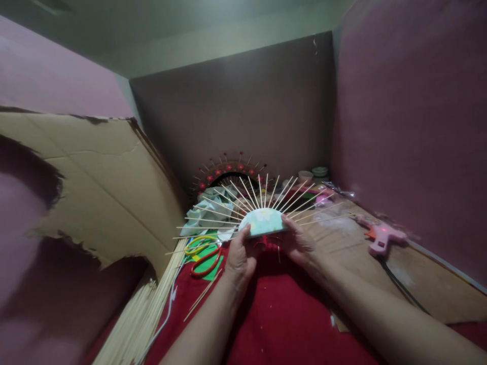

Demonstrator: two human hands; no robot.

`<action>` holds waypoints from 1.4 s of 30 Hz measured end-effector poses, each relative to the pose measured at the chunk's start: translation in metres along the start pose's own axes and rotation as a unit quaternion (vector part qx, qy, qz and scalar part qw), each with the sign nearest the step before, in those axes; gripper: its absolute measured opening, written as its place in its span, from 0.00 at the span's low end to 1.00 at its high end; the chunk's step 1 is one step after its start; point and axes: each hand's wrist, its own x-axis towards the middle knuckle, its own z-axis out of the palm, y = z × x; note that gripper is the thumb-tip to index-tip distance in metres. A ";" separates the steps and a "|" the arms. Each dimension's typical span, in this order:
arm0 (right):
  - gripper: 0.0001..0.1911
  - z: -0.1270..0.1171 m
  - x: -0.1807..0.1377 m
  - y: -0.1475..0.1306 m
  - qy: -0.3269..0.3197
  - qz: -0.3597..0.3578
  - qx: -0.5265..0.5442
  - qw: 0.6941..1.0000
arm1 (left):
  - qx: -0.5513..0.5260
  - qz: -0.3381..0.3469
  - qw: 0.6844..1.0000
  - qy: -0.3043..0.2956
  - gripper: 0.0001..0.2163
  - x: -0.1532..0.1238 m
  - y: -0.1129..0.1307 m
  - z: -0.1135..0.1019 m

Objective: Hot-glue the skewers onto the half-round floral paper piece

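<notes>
**A:** In the head view, what do the two hands hold?

**B:** They hold a half disc (262,221) between them, above the red cloth (281,309). The left hand (239,259) is closed on its left corner, thumb on the near side. The right hand (302,244) is closed on its right corner in the same way. The disc is tilted, so its pale face looks up at the camera.

**A:** How does this half disc look?

**B:** It is a flat half circle, light blue and white, with a faint pattern that is too blurred to read. Its straight edge is down, toward the hands. From the round edge many thin wooden sticks (293,193) go out like rays, evenly spread from left to right. The sticks are bare and pale.

**A:** What lies around it?

**B:** Behind it, near the back wall, stands a similar half circle with red decorations (228,168) on its sticks. To the left, on green paper, lie scissors with red handles (205,261) and scissors with yellow handles (199,244), just beside each other. A big bundle of sticks (142,317) lies at the lower left, beside a torn cardboard sheet (102,182). To the right, on the wooden board (418,284), lies a pink glue gun (381,238) with a black cord, well apart from the hands.
</notes>
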 end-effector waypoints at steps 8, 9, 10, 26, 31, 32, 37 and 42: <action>0.14 -0.001 0.001 -0.001 -0.007 -0.002 -0.022 1.000 | 0.003 0.022 0.999 0.027 0.14 -0.004 0.008 0.006; 0.14 -0.001 0.001 -0.001 -0.006 -0.001 -0.023 1.000 | 0.003 0.020 0.999 0.028 0.14 -0.004 0.008 0.005; 0.15 -0.001 0.001 -0.001 -0.004 0.001 -0.024 1.000 | 0.003 0.019 1.000 0.025 0.14 -0.004 0.008 0.005; 0.14 0.003 -0.001 -0.007 -0.005 0.000 -0.027 1.000 | 0.069 0.007 0.998 -0.012 0.15 -0.004 0.003 -0.001; 0.15 0.003 -0.001 -0.008 -0.012 0.003 -0.028 1.000 | 0.066 -0.003 0.998 -0.018 0.15 -0.005 0.003 0.000; 0.15 0.003 -0.001 -0.009 -0.012 0.004 -0.027 1.000 | 0.066 -0.002 0.998 -0.021 0.14 -0.006 0.003 0.000; 0.19 0.006 -0.002 -0.012 0.001 0.008 -0.010 1.000 | 0.071 0.004 0.997 -0.031 0.12 -0.007 0.003 0.001; 0.26 0.004 -0.002 -0.014 -0.004 0.015 0.005 1.000 | 0.063 -0.002 0.998 -0.025 0.10 -0.008 0.003 0.002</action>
